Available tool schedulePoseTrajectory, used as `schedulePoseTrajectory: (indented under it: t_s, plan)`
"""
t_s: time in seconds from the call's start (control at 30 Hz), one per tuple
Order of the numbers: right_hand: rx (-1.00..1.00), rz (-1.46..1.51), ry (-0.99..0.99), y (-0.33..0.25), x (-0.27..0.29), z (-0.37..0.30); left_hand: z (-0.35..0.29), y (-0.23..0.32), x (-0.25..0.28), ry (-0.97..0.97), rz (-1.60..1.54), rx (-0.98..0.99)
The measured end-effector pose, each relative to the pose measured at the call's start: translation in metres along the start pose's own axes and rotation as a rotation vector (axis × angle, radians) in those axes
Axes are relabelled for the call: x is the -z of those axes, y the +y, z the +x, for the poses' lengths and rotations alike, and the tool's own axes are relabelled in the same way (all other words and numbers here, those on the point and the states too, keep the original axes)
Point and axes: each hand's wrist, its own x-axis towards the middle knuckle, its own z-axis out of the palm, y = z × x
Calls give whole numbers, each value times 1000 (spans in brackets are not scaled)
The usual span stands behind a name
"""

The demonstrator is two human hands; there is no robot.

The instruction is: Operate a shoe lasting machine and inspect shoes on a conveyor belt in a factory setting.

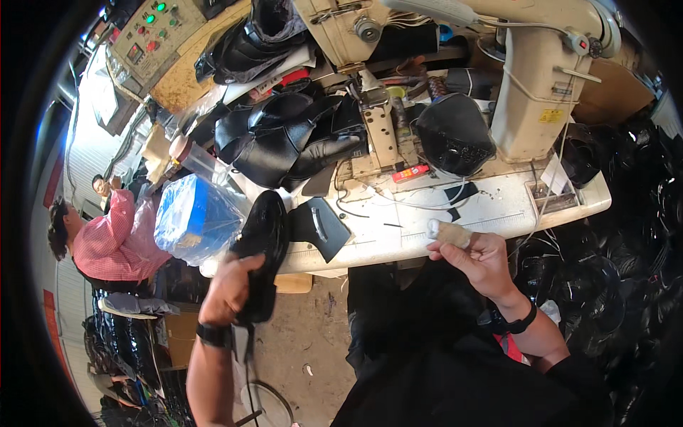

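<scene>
My left hand (229, 290) is closed around a glossy black leather shoe (266, 226), held at the table's front edge with its rounded end pointing away from me. In my right hand (485, 262), thumb and fingers grip a small beige cylinder with a whitish end (449, 233), perhaps a wrapped bottle or a roll; I cannot tell which. It is above the front edge of the white worktable (420, 249). Right beside the shoe lies a flat black leather piece (331, 231) with a pale curved strip on it.
A cream sewing machine (530, 107) stands at the back right. Black leather shoes (267, 146) are heaped behind the table's middle. A red tube (410, 174) and black scraps (461, 192) lie nearby. A blue plastic-wrapped container (188, 217) is at left, near a person in a checked shirt (107, 242).
</scene>
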Motion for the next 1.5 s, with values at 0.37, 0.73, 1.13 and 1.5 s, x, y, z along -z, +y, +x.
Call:
schedulePoseTrajectory:
  t_s: [0.37,0.73,1.13,1.5]
  plan:
    - [-121,8,6,24,-19,23,33,-23,27,390,901,-490]
    - [-6,-354,-30,37,-48,64,-6,-138,61,769,501,-760]
    - [181,-467,-36,65,-58,79,25,-171,72,533,48,-578]
    - [120,-400,-208,38,-73,65,-64,-175,-10,437,-651,-608]
